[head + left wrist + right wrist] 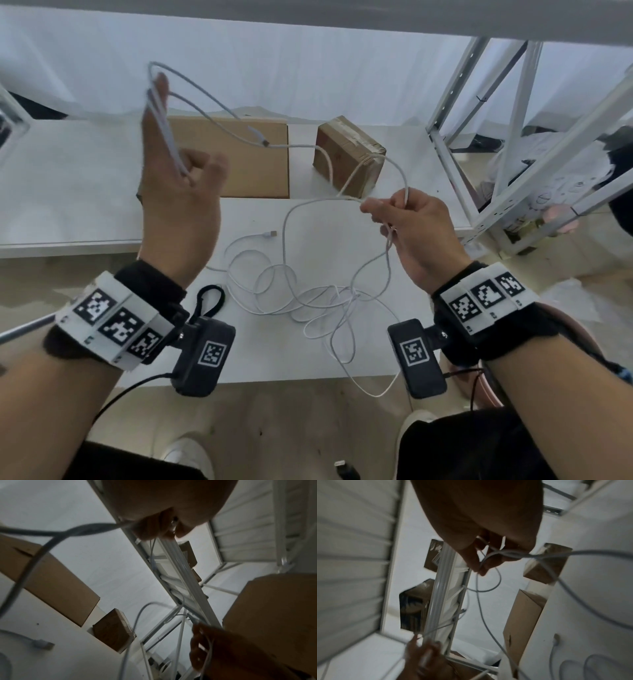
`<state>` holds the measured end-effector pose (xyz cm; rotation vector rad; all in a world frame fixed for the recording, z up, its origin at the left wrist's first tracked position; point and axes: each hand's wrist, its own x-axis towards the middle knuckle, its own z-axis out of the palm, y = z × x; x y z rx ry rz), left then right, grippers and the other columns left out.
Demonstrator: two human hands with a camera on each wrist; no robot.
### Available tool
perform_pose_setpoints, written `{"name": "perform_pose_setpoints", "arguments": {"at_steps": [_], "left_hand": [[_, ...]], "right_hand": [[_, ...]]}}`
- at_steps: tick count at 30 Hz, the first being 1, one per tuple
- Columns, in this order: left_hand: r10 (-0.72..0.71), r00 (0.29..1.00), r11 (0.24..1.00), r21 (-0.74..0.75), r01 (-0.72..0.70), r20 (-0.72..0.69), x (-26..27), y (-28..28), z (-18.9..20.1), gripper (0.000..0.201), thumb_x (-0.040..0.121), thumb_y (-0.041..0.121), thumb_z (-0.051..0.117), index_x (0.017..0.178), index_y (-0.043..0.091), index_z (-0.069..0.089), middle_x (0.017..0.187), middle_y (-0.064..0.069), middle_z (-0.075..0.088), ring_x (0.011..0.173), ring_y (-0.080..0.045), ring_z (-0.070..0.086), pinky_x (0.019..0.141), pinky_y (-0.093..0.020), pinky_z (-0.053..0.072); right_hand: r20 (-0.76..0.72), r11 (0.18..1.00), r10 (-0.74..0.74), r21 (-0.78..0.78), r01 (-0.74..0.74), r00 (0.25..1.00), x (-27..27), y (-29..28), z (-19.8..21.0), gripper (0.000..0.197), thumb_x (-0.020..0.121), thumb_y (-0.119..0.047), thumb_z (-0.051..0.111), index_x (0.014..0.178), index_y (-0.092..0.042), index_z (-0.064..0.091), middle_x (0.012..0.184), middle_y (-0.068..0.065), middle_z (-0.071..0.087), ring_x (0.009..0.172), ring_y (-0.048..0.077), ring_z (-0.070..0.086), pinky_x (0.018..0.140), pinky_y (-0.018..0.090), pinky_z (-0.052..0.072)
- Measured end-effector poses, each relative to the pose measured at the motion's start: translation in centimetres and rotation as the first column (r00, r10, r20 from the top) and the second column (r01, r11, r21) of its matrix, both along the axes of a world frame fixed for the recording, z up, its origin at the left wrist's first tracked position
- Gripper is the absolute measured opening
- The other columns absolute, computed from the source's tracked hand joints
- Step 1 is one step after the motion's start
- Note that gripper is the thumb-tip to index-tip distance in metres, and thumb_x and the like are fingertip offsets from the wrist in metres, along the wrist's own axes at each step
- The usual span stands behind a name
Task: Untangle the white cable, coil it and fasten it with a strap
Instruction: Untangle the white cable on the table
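The left hand (178, 192) is raised, fingers curled round a doubled stretch of the white cable (219, 102); the right hand (407, 233) pinches another stretch. The rest lies tangled on the surface (68, 178) (a black strap (210, 299) beside it).

The cable (310, 301) looped between the left hand (178, 192) and the right hand (407, 229) is white, with a silver plug (270, 234) lying below and between them. Beyond the left hand sits a plain tan cardboard box (236, 161); beyond the right hand, a darker brown taped box (347, 156). The table (85, 178) under both hands is white. Near the left wrist lies a black strap (209, 299). Both wrists wear black bands (496, 339) with white blocks bearing black-and-white square markers (120, 325).
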<state>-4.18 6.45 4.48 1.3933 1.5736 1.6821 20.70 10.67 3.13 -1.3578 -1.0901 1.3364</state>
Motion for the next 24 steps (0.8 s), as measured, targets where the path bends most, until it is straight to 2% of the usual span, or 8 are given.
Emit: {"name": "perform_pose_setpoints", "arguments": {"at_steps": [5,9,10,11,14,17,20,24], "left_hand": [[-0.207,0.967,0.933,-0.328,0.150,-0.147,1.9,-1.2,-1.0,0.079,0.092,0.030,0.071,0.154,0.042,0.024,0.125,0.054,0.043,0.099,0.005,0.067,0.093,-0.024,0.045],[-0.353,0.935,0.821,-0.470,0.325,0.032,3.5,-1.6,-1.2,0.095,0.087,0.037,0.075,0.155,0.050,0.009,0.144,0.001,0.057,0.098,0.001,0.043,0.093,-0.055,0.052],[-0.367,0.928,0.805,-0.478,0.352,0.067,3.9,-1.6,-1.4,0.095,0.088,0.034,0.074,0.154,0.051,0.008,0.137,-0.007,0.063,0.068,-0.020,0.060,0.080,-0.050,0.057],[-0.375,0.922,0.798,-0.472,0.374,0.096,4.1,-1.5,-1.9,0.091,0.091,0.032,0.072,0.154,0.049,0.010,0.121,-0.007,0.071,0.047,-0.007,0.041,0.063,-0.037,0.058],[-0.311,0.926,0.842,-0.391,0.372,0.212,4.4,-0.8,-3.1,0.034,0.103,0.029,0.055,0.137,0.030,0.055,0.068,0.002,0.063,0.051,-0.008,0.040,0.052,-0.024,0.037],[-0.260,0.861,0.889,-0.240,0.391,0.437,4.2,-0.3,-2.8,0.032,0.108,0.030,0.042,0.103,0.014,0.069,0.064,-0.004,0.036,0.054,-0.012,0.026,0.053,-0.026,0.022],[-0.309,0.771,0.896,-0.102,0.432,0.556,4.0,-0.1,-1.5,0.034,0.108,0.031,0.037,0.102,0.014,0.065,0.064,-0.002,0.029,0.057,-0.014,0.019,0.054,-0.026,0.019],[-0.349,0.640,0.868,-0.022,0.496,0.684,3.7,0.0,-0.8,0.036,0.109,0.033,0.032,0.104,0.015,0.063,0.061,0.002,0.030,0.056,-0.010,0.020,0.049,-0.019,0.027]], "right_hand": [[-0.438,0.994,0.109,0.022,-0.111,0.892,0.4,0.4,0.8,0.037,0.088,-0.001,0.066,0.068,-0.018,0.040,0.083,0.008,0.073,0.077,0.015,0.062,0.075,0.027,0.043],[-0.608,0.984,0.165,0.046,-0.172,0.777,0.4,0.4,0.7,0.030,0.090,-0.001,0.061,0.073,-0.015,0.041,0.085,0.006,0.073,0.083,0.015,0.066,0.086,0.031,0.046],[-0.628,0.982,0.171,0.046,-0.183,0.759,0.3,0.3,0.8,0.028,0.090,-0.002,0.060,0.074,-0.015,0.042,0.085,0.006,0.072,0.084,0.015,0.066,0.089,0.032,0.046],[-0.645,0.981,0.173,0.043,-0.191,0.744,0.2,0.3,0.8,0.026,0.090,-0.002,0.060,0.075,-0.014,0.044,0.085,0.006,0.071,0.085,0.016,0.066,0.090,0.033,0.046],[-0.541,0.972,0.212,0.027,-0.235,0.814,-0.1,-0.1,0.8,0.012,0.090,-0.005,0.062,0.082,-0.011,0.054,0.087,0.010,0.068,0.084,0.018,0.065,0.091,0.035,0.048],[-0.178,0.956,0.283,-0.029,-0.292,0.943,-0.4,-0.6,0.1,0.025,0.087,-0.018,0.068,0.104,-0.001,0.063,0.094,0.015,0.073,0.090,0.023,0.066,0.098,0.041,0.051],[-0.010,0.935,0.331,-0.127,-0.330,0.944,-0.2,-0.7,-1.2,0.054,0.078,-0.023,0.078,0.122,0.001,0.060,0.107,0.017,0.074,0.101,0.024,0.070,0.102,0.043,0.051],[0.285,0.922,0.375,-0.214,-0.323,0.882,0.2,-1.0,-3.8,0.040,0.079,-0.014,0.082,0.115,-0.007,0.066,0.103,0.008,0.073,0.089,0.014,0.069,0.085,0.028,0.056]]}}
